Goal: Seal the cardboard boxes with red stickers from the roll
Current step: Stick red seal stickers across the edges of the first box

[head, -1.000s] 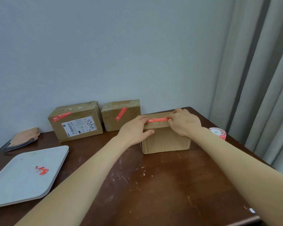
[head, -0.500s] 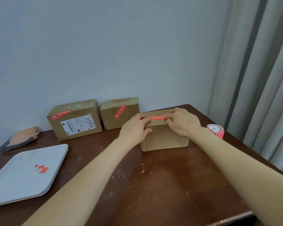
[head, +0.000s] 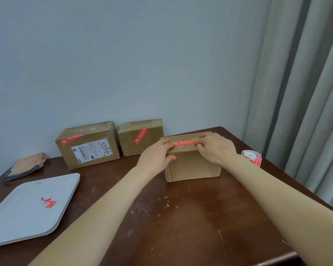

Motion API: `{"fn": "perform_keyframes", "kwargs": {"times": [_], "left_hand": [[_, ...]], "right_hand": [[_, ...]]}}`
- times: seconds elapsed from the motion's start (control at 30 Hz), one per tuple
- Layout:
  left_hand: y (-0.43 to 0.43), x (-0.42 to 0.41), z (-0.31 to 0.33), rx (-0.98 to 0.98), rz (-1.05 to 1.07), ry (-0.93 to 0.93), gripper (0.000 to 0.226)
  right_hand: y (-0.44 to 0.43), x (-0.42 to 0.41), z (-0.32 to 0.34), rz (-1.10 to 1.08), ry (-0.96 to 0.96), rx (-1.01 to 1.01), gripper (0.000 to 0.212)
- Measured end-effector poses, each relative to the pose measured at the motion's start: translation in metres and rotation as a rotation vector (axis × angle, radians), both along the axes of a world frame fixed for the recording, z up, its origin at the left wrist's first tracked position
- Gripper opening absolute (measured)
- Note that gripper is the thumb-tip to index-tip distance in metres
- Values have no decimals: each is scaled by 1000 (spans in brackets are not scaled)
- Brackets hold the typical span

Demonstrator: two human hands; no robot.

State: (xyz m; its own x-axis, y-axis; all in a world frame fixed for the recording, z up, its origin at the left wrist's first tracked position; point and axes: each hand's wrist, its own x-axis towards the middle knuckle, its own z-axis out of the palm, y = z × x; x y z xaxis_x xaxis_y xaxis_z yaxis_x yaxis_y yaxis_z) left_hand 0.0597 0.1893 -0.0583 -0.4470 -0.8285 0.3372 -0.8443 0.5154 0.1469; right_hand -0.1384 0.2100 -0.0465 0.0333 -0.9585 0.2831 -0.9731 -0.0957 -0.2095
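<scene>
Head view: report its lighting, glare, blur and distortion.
Head view: soft, even light, no hard shadows round the cardboard box; a dull sheen on the table; print on the red sticker too soft to read; curtain folds lean from wide-angle distortion.

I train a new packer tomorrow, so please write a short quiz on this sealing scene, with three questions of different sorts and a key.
1. True or false: the sticker roll stands on the table, right of the nearest box.
2. Fill in: the left hand and the right hand each press one ___ of the red sticker on that box.
3. How many boxes at the wall carry such a sticker already? A none, B one, C two.
Key: 1 true; 2 end; 3 C.
</scene>
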Motion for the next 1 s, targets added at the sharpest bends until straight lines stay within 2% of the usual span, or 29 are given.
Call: {"fn": "perform_keyframes", "kwargs": {"times": [0.1,0.2,0.3,0.37,0.47,0.57,0.67,0.8,0.9,1.0], "left_hand": [[0,-2,2,35,-4,24,51],[0,2,3,116,4,125,60],[3,8,2,118,33,240,73],[5,11,1,167,75,325,78],[7,14,-5,328,149,415,81],[9,15,-12,449,159,426,74],[4,19,-2,433,184,542,70],[-1,25,21,435,191,796,63],[-3,31,32,555,92,1035,58],[-3,38,36,624,-50,1020,69]], "right_hand": [[-3,-1,2,0,-46,32,39],[-5,-5,6,9,-208,52,39],[4,-13,8,-12,-379,75,71],[9,-18,5,-56,-392,129,90],[14,-19,-5,-149,-365,235,99],[15,-13,-12,-198,-348,238,85],[14,-14,-5,-256,-373,122,67],[4,-21,8,-232,-760,53,54],[-1,-20,14,-218,-1093,58,46],[0,-18,22,-215,-1310,142,30]]}}
